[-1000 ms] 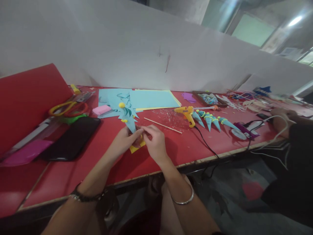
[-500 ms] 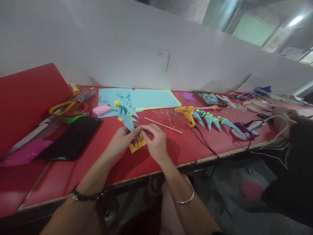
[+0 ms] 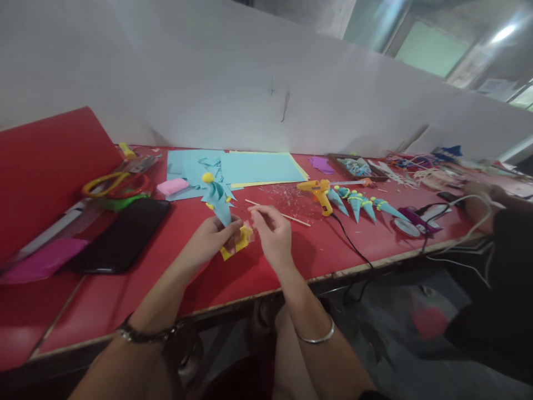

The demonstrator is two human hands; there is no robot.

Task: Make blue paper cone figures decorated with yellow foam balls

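Note:
My left hand (image 3: 212,238) is closed around the lower end of a light-blue paper cone (image 3: 222,210). The cone's top spreads into pointed petals, with a yellow ball (image 3: 207,178) at the tip and smaller yellow balls around it. Below those fingers a small yellow packet (image 3: 237,244) with a clear crinkled end lies at the table; whether the left fingers also grip it I cannot tell. My right hand (image 3: 272,233) is held in a pinch just right of the packet, apart from the left hand. What its fingertips hold, if anything, is too small to make out.
A thin stick (image 3: 287,215) lies behind my right hand. Further right are a yellow glue gun (image 3: 318,194) with a black cord and several blue cones (image 3: 366,206). Blue sheets (image 3: 262,166) lie behind; a phone (image 3: 125,239) and scissors (image 3: 112,184) are left. Another person's arm (image 3: 478,205) rests far right.
My right hand has moved right, away from the left hand, still pinched. The blue cone in my left hand has shifted slightly right, and more of the yellow packet's clear end shows.

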